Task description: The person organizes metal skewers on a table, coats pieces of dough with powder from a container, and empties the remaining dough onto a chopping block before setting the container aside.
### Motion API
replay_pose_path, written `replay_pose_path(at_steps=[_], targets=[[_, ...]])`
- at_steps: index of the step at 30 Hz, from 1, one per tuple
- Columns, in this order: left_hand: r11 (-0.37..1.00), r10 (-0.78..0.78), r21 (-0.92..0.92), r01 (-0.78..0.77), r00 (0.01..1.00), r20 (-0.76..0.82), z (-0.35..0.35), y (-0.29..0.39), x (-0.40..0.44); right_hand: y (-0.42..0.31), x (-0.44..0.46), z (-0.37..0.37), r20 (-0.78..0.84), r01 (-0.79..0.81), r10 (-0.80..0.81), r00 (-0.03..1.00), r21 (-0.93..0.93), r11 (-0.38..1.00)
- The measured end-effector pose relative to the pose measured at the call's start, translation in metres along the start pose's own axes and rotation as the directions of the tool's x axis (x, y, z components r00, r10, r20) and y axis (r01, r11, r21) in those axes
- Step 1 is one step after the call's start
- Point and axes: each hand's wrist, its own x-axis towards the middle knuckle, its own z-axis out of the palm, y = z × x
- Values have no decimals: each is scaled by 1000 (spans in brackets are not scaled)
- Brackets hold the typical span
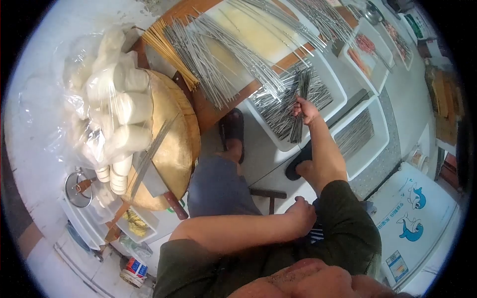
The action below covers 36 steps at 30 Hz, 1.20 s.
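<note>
My right hand [306, 111] is closed around a bundle of thin metal skewers [298, 130], above a white plastic tub [339, 102]. Many more loose metal skewers [272, 115] fill that tub in a tangled heap. Near my lap, my left hand [301, 217] is curled in a fist; its inner side is hidden, so I cannot see if anything is in it. Metal skewers [206, 62] and wooden skewers [171, 54] lie spread at the edge of a board [268, 25] on the brown table [218, 110].
A second white tub [382, 134] holds more skewers. On the left, a cleaver [156, 181] and skewers rest on a round chopping block [174, 144], beside bagged white rolls [131, 109]. A white tray [380, 82] with meat stands behind. A white chest [397, 218] is at the right.
</note>
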Motion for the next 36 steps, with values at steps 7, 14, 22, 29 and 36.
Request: replay_pose_path(at_steps=[7,14,22,29,36], targets=[[996,45,84,-37,995,-89,0,0,-3,8,-30,32,32,-114,120,992,-154,981],[998,30,66,-25,997,-72,9,-1,-2,56,-32,34,-116,-250,221,968,-412,876],[996,65,59,-59,992,-110,5,-1,-8,52,-76,4,0,-226,232,973,-231,947],[995,43,91,-34,993,-106,0,-1,-10,75,-88,16,-135,-277,253,958,-197,940],[994,82,83,-74,992,-100,-8,-6,-14,84,-84,31,-99,-284,270,958,-179,942]])
